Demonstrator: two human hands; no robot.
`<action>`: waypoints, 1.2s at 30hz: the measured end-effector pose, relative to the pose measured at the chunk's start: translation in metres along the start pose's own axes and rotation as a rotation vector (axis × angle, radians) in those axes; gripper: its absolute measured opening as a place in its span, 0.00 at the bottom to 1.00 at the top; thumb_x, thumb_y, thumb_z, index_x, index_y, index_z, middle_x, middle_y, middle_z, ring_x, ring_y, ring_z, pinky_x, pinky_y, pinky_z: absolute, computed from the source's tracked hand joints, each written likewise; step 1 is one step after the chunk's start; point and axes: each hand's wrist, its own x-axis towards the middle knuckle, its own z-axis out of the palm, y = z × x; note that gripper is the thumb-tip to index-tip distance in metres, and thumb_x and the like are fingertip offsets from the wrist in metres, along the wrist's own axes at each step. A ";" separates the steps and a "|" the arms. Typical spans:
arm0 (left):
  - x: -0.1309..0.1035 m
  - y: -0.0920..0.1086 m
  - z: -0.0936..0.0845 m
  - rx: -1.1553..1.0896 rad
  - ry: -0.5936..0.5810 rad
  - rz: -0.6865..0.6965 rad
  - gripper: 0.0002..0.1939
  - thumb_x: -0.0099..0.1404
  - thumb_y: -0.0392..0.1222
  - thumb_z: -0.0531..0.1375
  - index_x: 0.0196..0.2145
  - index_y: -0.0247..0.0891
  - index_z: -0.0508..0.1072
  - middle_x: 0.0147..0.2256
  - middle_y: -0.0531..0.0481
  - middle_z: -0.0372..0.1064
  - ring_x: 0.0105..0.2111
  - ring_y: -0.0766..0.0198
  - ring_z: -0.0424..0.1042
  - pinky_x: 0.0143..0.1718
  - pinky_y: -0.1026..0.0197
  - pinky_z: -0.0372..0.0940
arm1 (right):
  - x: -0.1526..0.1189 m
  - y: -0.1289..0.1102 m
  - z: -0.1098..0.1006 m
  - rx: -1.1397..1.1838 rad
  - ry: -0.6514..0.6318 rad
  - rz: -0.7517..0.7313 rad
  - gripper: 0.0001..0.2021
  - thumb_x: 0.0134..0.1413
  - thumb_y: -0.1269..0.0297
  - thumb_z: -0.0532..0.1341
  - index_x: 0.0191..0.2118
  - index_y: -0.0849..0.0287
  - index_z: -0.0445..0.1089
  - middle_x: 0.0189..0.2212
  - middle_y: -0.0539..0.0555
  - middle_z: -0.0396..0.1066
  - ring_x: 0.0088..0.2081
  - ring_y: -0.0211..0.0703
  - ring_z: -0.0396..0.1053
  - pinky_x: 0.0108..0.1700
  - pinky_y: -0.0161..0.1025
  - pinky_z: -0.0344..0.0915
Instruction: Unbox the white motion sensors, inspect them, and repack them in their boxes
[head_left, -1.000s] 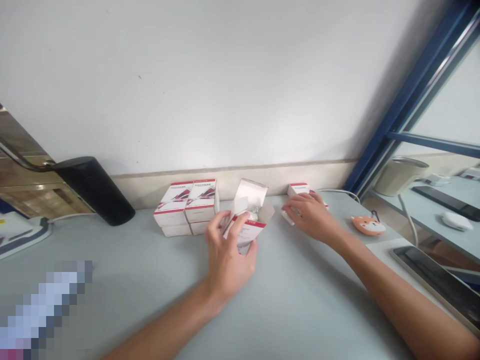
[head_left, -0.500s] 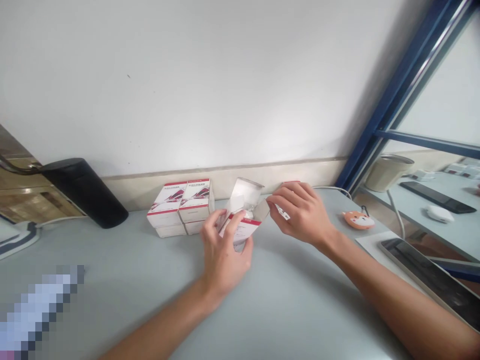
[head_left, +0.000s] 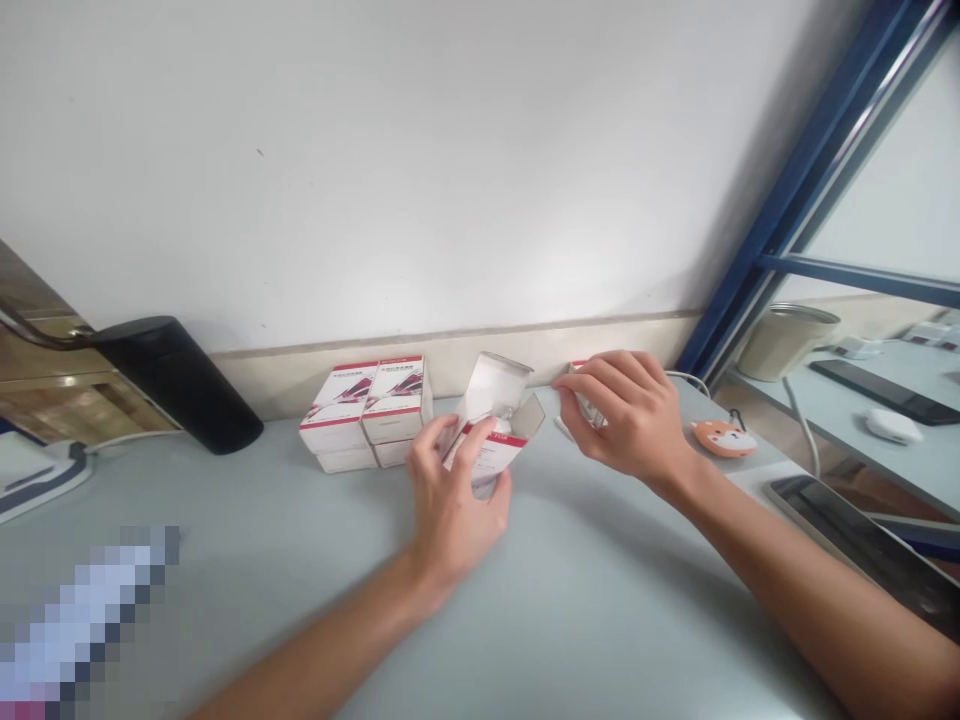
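Note:
My left hand [head_left: 457, 500] is wrapped round a small white and red carton [head_left: 484, 455], tilted on the table with its top flaps raised. Clear, shiny material [head_left: 504, 418] shows inside; what it wraps I cannot make out. My right hand [head_left: 626, 415] hovers just right of the carton's side flap, apart from it. Its fingers are curved, thumb near the index finger, and nothing shows between them. Behind it, another red and white box [head_left: 577, 366] is mostly hidden. To the left, closed cartons [head_left: 365, 400] of the same print stand side by side.
A black cylinder [head_left: 180, 385] leans near the wall at left. At right are an orange animal-faced case [head_left: 722, 438], a dark-screened phone [head_left: 855, 540] and a white cable [head_left: 690, 380]. A blue-framed mirror or glass [head_left: 750, 270] borders the right side. A blurred-out patch [head_left: 82, 620] covers the lower left.
My right hand has let go of the open carton's side flap and moved a little to the right. My left hand keeps its hold on the carton.

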 end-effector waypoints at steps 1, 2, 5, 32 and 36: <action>0.000 0.000 0.000 -0.005 0.003 -0.007 0.34 0.60 0.29 0.68 0.61 0.47 0.66 0.58 0.40 0.54 0.58 0.48 0.66 0.56 0.46 0.70 | -0.003 0.000 0.002 0.036 -0.023 0.023 0.06 0.61 0.73 0.64 0.40 0.54 0.72 0.32 0.50 0.79 0.37 0.45 0.74 0.43 0.44 0.64; -0.001 -0.001 -0.001 -0.012 0.002 -0.014 0.34 0.60 0.29 0.68 0.61 0.47 0.66 0.58 0.40 0.54 0.59 0.48 0.65 0.57 0.46 0.70 | -0.006 0.000 0.004 0.085 -0.047 0.049 0.06 0.62 0.73 0.63 0.41 0.54 0.73 0.32 0.50 0.78 0.37 0.46 0.74 0.43 0.44 0.65; -0.002 -0.001 -0.002 -0.022 -0.008 -0.018 0.34 0.60 0.28 0.68 0.61 0.47 0.65 0.59 0.39 0.53 0.61 0.47 0.64 0.57 0.46 0.69 | -0.014 -0.006 0.006 0.251 -0.079 0.147 0.10 0.64 0.74 0.59 0.46 0.53 0.73 0.37 0.54 0.77 0.37 0.46 0.73 0.42 0.44 0.67; 0.002 0.002 -0.006 0.130 -0.220 0.202 0.34 0.65 0.27 0.62 0.65 0.46 0.66 0.65 0.39 0.68 0.63 0.46 0.70 0.60 0.45 0.64 | -0.026 0.000 0.012 0.308 -0.509 0.470 0.09 0.64 0.74 0.55 0.41 0.54 0.70 0.36 0.53 0.77 0.34 0.45 0.72 0.33 0.39 0.58; 0.002 0.000 -0.007 0.109 -0.213 0.126 0.35 0.65 0.29 0.63 0.67 0.46 0.64 0.66 0.38 0.66 0.64 0.47 0.68 0.62 0.43 0.64 | -0.028 0.020 0.012 0.665 -0.316 0.851 0.05 0.68 0.60 0.55 0.43 0.53 0.66 0.32 0.51 0.74 0.32 0.44 0.72 0.34 0.39 0.64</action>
